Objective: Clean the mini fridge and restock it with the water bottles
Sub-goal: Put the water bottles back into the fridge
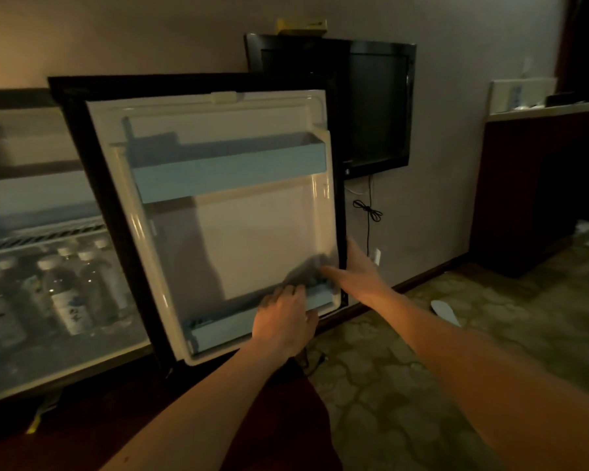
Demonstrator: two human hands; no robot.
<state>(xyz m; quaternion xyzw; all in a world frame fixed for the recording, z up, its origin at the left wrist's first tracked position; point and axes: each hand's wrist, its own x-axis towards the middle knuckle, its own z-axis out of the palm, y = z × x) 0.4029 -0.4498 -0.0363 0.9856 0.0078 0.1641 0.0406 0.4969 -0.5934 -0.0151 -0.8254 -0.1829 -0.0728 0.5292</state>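
The mini fridge (31,355) stands open on the left. Several water bottles (65,294) stand upright inside it under a white wire shelf (41,232). The fridge door (252,232) is swung wide, with its white inner side facing me. It has a pale blue upper door shelf (228,168) and a lower door shelf (218,328). My left hand (283,321) holds a blurred grey cloth (306,270) against the door's lower right, just above the lower shelf. My right hand (357,270) grips the door's right edge, thumb on the inner side.
A black wall-mounted TV (374,107) hangs behind the door, with a cable (368,212) dangling below it. A dark wooden counter (538,185) stands at the right. The floor is patterned carpet (422,368), with a white slipper (446,311) lying near the baseboard.
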